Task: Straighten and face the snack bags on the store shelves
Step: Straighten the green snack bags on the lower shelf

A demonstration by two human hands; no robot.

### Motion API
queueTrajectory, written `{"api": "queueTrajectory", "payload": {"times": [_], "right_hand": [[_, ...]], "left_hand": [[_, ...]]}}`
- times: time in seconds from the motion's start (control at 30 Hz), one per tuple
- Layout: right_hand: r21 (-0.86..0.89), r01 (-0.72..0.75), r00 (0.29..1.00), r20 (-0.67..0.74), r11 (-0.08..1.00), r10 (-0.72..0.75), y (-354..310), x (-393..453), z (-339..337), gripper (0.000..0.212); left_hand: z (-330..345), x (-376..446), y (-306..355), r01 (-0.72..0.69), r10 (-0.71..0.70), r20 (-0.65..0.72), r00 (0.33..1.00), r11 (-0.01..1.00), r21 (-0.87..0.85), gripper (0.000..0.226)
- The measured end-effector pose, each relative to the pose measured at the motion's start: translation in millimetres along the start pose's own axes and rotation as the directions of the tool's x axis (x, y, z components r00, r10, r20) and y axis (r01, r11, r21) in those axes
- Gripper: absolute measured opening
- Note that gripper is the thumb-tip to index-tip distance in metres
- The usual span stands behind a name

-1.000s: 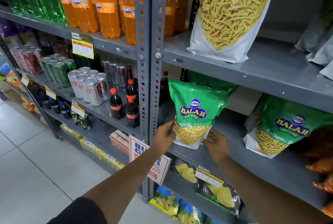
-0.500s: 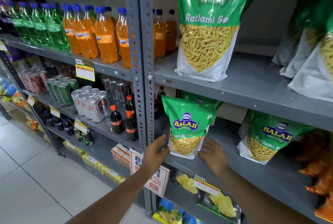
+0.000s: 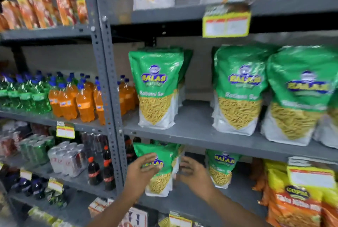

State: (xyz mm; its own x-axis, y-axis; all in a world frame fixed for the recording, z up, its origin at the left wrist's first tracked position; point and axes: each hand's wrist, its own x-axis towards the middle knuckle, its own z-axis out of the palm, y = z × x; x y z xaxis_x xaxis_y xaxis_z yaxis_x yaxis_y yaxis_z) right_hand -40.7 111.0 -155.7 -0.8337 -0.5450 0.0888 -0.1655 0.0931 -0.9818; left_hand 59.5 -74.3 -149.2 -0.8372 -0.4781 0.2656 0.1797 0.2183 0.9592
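Spread open, our left hand [image 3: 141,169] rests against the upright small bag [image 3: 161,170] at lower centre, our empty right hand [image 3: 192,173] just beside its other edge.

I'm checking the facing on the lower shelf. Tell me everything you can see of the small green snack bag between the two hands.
The small green snack bag is a glossy plastic pouch, green on top with a blue and yellow logo, white at the bottom, showing yellow stick snacks. It stands upright, front facing out, at the left end of the grey shelf beside the upright post. The left hand lies open across its front, covering part of the logo. The right hand is open at its right edge; the blur hides whether it touches. More green bags stand behind it.
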Motion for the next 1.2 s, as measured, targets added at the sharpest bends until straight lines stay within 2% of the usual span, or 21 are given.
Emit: {"api": "queueTrajectory", "payload": {"times": [0.07,0.2,0.47,0.77,0.9,1.07,1.2], "right_hand": [[0.005,0.058,0.998,-0.003,0.998,-0.058,-28.5,-9.9,-19.3,0.089],[-0.042,0.165,0.986,-0.020,0.985,-0.166,-78.9,-34.1,-59.3,0.062],[-0.066,0.268,0.951,-0.141,0.961,-0.275,-138.0,-66.0,-153.4,0.063],[-0.195,0.266,0.878,-0.355,0.944,-0.321,-155.8,-90.6,-270.0,0.066],[-0.228,0.222,0.862,-0.409,0.948,-0.300,-146.0,-99.6,-311.5,0.069],[-0.257,0.171,0.785,-0.547,0.951,-0.289,-130.1,-99.0,-344.3,0.041],[-0.283,0.109,0.785,-0.563,0.953,-0.257,-118.1,-94.1,-356.7,0.045]], "left_hand": [[9.2,-0.9,28.0,-0.064,0.064,-0.021,0.998,0.998,-0.015,0.054],[32.5,-1.2,80.5,-0.137,0.137,-0.018,0.990,0.991,-0.005,0.048],[113.4,3.6,170.7,-0.286,0.286,0.083,0.955,0.958,-0.010,0.052],[240.3,29.6,215.8,-0.301,0.314,0.259,0.913,0.949,-0.093,0.091],[279.7,31.8,219.0,-0.312,0.305,0.350,0.886,0.949,-0.040,0.114],[303.4,31.6,208.5,-0.325,0.269,0.341,0.901,0.938,0.121,0.087],[314.5,32.5,201.1,-0.343,0.280,0.360,0.890,0.931,0.126,0.080]]}}
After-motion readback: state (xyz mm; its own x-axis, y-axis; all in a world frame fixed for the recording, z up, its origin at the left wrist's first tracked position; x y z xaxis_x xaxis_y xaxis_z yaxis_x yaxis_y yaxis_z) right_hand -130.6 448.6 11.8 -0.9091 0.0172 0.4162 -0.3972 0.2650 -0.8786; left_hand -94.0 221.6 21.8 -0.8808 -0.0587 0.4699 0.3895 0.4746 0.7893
